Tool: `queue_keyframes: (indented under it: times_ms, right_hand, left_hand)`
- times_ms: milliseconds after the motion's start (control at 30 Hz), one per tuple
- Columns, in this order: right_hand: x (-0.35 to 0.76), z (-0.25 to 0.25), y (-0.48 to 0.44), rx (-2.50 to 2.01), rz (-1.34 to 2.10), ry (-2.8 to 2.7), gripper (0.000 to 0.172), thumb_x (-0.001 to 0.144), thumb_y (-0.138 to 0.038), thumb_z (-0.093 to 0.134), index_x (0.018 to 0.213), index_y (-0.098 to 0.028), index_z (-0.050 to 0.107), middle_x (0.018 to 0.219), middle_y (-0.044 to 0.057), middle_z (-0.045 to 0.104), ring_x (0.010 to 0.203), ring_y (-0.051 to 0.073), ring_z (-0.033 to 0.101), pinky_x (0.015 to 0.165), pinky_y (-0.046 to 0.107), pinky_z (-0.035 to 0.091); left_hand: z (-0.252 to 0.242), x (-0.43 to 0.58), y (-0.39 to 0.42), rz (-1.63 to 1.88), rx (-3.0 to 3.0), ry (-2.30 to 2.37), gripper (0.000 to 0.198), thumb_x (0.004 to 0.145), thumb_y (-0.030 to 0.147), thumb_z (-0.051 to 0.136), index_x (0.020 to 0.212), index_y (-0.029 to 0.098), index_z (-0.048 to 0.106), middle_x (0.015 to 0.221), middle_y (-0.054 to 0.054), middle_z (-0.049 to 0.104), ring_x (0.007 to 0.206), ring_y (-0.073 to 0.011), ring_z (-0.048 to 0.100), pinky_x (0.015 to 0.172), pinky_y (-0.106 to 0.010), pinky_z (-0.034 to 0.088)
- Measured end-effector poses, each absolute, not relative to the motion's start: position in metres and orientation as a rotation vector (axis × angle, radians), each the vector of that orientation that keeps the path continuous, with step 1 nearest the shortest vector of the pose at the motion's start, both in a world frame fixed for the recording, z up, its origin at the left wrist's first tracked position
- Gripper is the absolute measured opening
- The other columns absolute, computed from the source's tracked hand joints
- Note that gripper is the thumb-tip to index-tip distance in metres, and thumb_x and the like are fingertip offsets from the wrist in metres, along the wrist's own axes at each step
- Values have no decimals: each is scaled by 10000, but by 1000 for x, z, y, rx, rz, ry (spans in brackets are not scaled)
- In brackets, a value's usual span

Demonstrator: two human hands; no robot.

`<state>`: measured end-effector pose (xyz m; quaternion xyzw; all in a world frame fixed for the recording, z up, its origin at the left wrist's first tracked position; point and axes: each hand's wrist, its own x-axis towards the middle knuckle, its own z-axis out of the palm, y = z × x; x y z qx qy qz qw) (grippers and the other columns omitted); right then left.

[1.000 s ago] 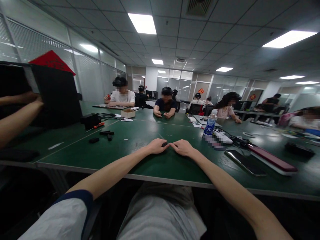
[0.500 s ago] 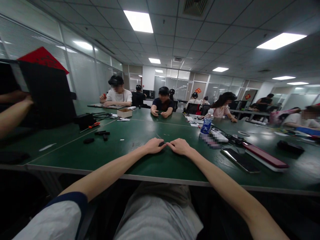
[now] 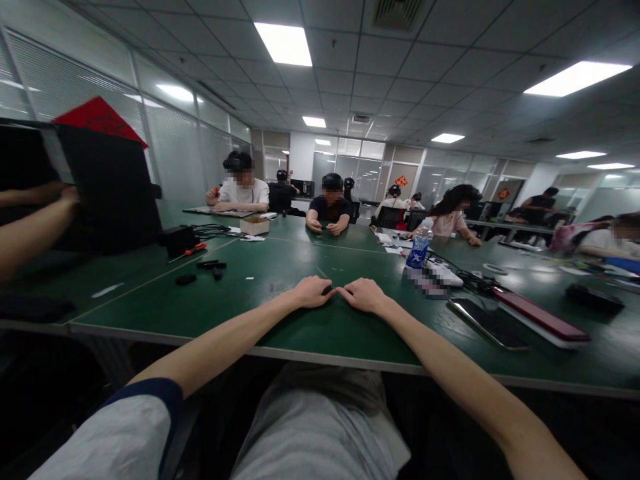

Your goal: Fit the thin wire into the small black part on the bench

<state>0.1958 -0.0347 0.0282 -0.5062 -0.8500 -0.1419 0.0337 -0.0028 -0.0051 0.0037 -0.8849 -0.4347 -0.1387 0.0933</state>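
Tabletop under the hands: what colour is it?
The tabletop is dark green, shown best in the head view.

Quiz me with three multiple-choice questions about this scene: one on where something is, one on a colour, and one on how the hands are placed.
1. Where does the water bottle stand?
A) On the floor
B) On the green table
C) On a chair

2. What colour is the screwdriver handle?
A) Blue
B) White
C) Red

3. How are the person's left hand and right hand placed?
A) Close together at a small dark object
B) Wide apart
C) Raised high above the table

1: B, the bottle stands upright on the tabletop.
2: C, the handle shows red.
3: A, the fingertips nearly meet at the object.
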Motion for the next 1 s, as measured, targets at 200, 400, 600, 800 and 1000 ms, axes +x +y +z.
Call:
queue_keyframes:
  times_ms: [200,400,600,800,1000]
  right_hand:
    - [196,29,-38,-1548,-485,-2617,741,896,-630,85,880,-210,696,898,104,683,844,236,623,729,309,424]
    - [198,29,-37,-1511,-518,-2616,717,906,-614,109,871,-203,695,877,107,683,834,232,622,739,310,413]
    - [200,27,-35,-1479,-540,-2601,687,913,-604,146,851,-200,698,868,103,689,833,226,627,730,295,415]
    - [201,25,-34,-1431,-567,-2592,676,919,-594,154,818,-201,696,842,93,690,807,216,628,704,282,409]
    - [204,24,-31,-1388,-578,-2585,653,923,-586,179,792,-199,688,814,77,691,774,198,625,680,262,388]
  left_hand:
    - [4,-2,-6,-351,-2611,-1302,527,875,580,234,933,203,598,858,-113,664,781,-248,630,667,-326,452]
    - [5,-4,-6,-358,-2649,-1316,524,875,588,223,970,216,579,891,-106,664,807,-246,631,685,-324,455]
    - [4,-5,-3,-390,-2698,-1323,504,871,598,233,972,233,567,916,-85,662,843,-233,628,706,-304,449]
    - [4,-6,-2,-415,-2731,-1312,497,871,601,232,965,243,564,924,-74,662,860,-231,625,714,-300,444]
    - [6,-7,-6,-425,-2746,-1305,473,877,585,245,976,246,560,933,-68,663,870,-229,625,715,-295,447]
